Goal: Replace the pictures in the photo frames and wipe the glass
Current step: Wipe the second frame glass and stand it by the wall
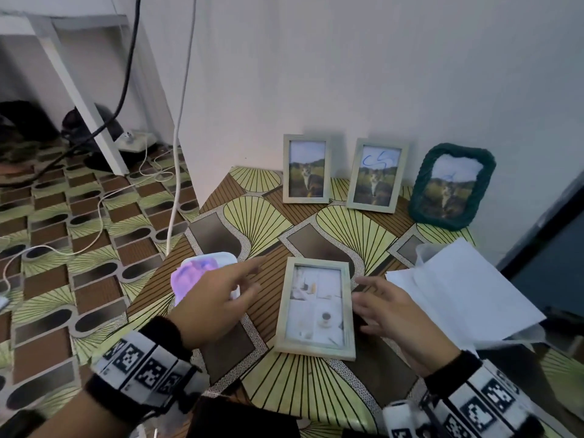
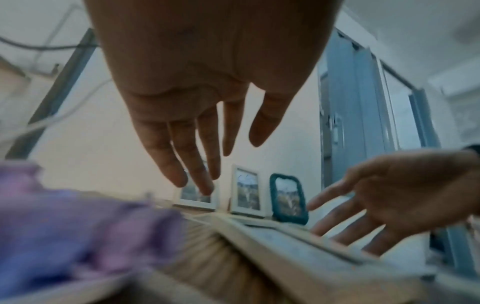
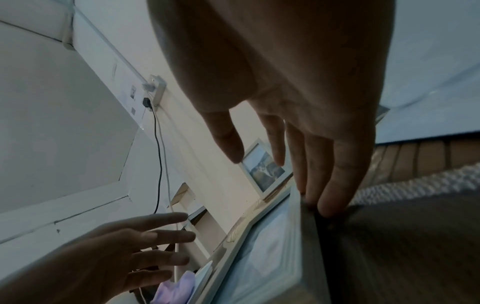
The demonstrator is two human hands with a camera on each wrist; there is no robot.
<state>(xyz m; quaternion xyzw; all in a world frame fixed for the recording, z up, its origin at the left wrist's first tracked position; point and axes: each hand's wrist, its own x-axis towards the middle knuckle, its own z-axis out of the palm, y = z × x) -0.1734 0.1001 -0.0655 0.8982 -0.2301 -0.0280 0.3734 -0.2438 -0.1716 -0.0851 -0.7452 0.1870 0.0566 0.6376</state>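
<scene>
A pale wooden photo frame [image 1: 316, 308] lies flat, glass up, in the middle of the table and holds a picture of a cup. My right hand [image 1: 363, 298] is at its right side, and in the right wrist view its straight fingertips [image 3: 324, 205] touch that edge. My left hand [image 1: 249, 279] hovers left of the frame with fingers spread and holds nothing. Under it lies a purple cloth [image 1: 196, 273] on something white. The left wrist view shows the left hand [image 2: 226, 162] above the cloth [image 2: 64, 226] and the frame [image 2: 285, 246].
Two pale frames [image 1: 308, 169] [image 1: 376, 175] and a green braided frame [image 1: 452, 188] lean on the wall at the back, each with a cat picture. White paper sheets [image 1: 467, 289] lie at the right. The patterned table [image 1: 252, 216] ends at the left, with cables on the floor.
</scene>
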